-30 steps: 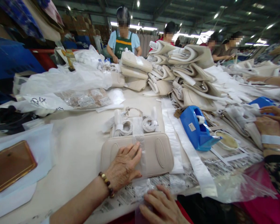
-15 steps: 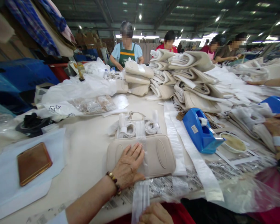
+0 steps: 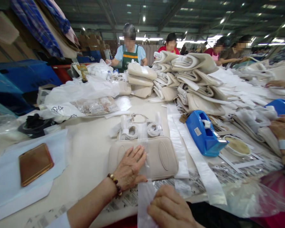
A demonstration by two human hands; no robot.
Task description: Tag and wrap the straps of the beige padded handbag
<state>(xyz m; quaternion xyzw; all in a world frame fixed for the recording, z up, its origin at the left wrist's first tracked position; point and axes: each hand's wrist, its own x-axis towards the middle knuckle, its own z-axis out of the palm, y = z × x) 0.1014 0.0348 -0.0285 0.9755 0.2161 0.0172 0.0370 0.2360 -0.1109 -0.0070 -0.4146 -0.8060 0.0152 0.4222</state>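
A beige handbag (image 3: 142, 158) lies flat before me, two wrapped coils of strap (image 3: 131, 131) above its upper edge. My left hand (image 3: 130, 166) rests on the bag with fingers stretched out, over a translucent plastic strip (image 3: 144, 202) that runs down the bag's middle. The lower end of that strip hangs past the bag's near edge. My right hand (image 3: 169, 205), closed, grips it there at the bottom of the view.
A blue tape dispenser (image 3: 203, 133) stands at the right beside a shallow dish (image 3: 237, 145). Long white strips (image 3: 204, 171) lie alongside. Folded beige pieces (image 3: 194, 82) are piled behind. A phone (image 3: 35, 164) lies left on paper. A co-worker's hand (image 3: 283, 126) is at far right.
My right hand has moved up and a little to the right, bringing the strip's lower end with it. My left hand stays on the bag.
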